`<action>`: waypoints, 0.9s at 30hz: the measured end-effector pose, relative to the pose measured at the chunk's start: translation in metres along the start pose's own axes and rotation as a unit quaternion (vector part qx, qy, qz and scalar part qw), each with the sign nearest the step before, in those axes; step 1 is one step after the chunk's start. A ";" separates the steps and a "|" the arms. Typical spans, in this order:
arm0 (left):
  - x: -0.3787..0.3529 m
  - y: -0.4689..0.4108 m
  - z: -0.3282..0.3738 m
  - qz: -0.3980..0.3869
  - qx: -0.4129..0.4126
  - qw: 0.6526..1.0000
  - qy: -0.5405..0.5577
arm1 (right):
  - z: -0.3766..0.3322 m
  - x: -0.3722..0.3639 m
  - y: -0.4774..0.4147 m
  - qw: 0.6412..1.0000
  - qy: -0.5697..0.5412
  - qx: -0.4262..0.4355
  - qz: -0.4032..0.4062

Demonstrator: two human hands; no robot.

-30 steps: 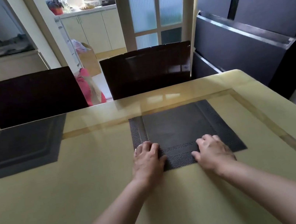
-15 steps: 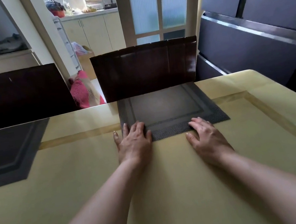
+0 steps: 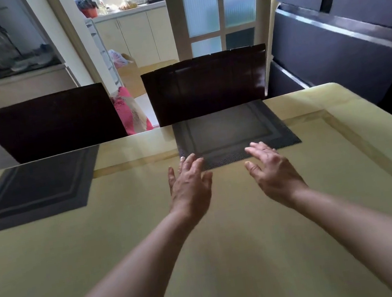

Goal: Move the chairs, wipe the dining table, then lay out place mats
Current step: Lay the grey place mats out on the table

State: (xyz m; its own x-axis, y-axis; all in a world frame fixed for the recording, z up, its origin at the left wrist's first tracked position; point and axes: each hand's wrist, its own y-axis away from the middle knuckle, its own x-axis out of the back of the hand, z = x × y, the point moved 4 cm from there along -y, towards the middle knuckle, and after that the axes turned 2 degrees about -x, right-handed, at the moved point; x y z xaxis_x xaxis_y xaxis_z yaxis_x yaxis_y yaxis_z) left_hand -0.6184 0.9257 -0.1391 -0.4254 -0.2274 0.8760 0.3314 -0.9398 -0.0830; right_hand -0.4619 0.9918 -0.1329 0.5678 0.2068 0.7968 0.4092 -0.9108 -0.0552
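Observation:
A dark woven place mat (image 3: 231, 132) lies at the far edge of the yellow dining table (image 3: 153, 245), in front of the right dark chair (image 3: 205, 82). My left hand (image 3: 189, 184) hovers open at the mat's near left corner, fingertips over its edge. My right hand (image 3: 273, 168) is open near the mat's front edge, fingers spread, holding nothing. A second dark place mat (image 3: 34, 186) lies at the far left, in front of the left dark chair (image 3: 52, 122).
A dark cabinet with a metal rail (image 3: 343, 48) stands close to the table's right far corner. Behind the chairs a doorway opens to a kitchen with cupboards (image 3: 136, 37). A pink bag (image 3: 130, 112) sits on the floor between the chairs.
Both hands pushed the right place mat away to the table's far edge, then lifted off it and drew back with fingers spread.

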 end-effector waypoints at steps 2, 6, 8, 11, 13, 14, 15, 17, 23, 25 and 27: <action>0.019 0.023 0.007 -0.013 0.001 1.000 0.015 | -0.017 0.017 0.020 1.000 -0.018 0.013 0.010; 0.054 0.075 0.017 -0.058 -0.008 0.998 0.008 | -0.033 0.047 0.056 0.999 -0.043 -0.022 0.011; 0.077 0.105 0.014 -0.067 0.008 0.998 -0.005 | -0.047 0.057 0.082 0.998 -0.062 -0.029 0.001; 0.104 0.147 0.011 -0.077 0.033 0.996 -0.011 | -0.070 0.069 0.124 0.997 -0.070 -0.017 -0.021; 0.122 0.175 0.012 -0.073 0.053 0.996 0.004 | -0.090 0.077 0.155 0.996 -0.076 -0.005 -0.034; 0.130 0.189 0.015 -0.071 0.055 0.996 0.010 | -0.100 0.082 0.170 0.996 -0.083 -0.001 -0.033; 0.137 0.202 0.018 -0.068 0.052 0.996 0.016 | -0.110 0.087 0.184 0.995 -0.090 0.001 -0.029; 0.152 0.229 0.026 -0.065 0.041 0.997 0.032 | -0.132 0.094 0.213 0.995 -0.098 0.006 -0.024; 0.202 0.317 0.015 -0.063 0.010 0.998 0.030 | -0.194 0.098 0.305 0.995 -0.096 0.021 -0.012; 0.203 0.353 0.006 -0.086 0.005 0.996 0.020 | -0.203 0.094 0.337 0.996 -0.091 0.007 -0.016; 0.193 0.386 0.010 -0.116 -0.020 0.993 0.026 | -0.208 0.094 0.366 0.996 -0.090 -0.010 -0.017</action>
State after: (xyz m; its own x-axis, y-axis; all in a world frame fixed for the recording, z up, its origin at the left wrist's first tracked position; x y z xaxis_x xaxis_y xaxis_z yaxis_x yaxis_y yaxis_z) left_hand -0.5640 0.5216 0.0028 -0.5300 -0.0163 0.8478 0.1860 -0.9777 0.0974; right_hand -0.4075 0.6037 0.0468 0.6732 0.2973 0.6771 0.4178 -0.9084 -0.0165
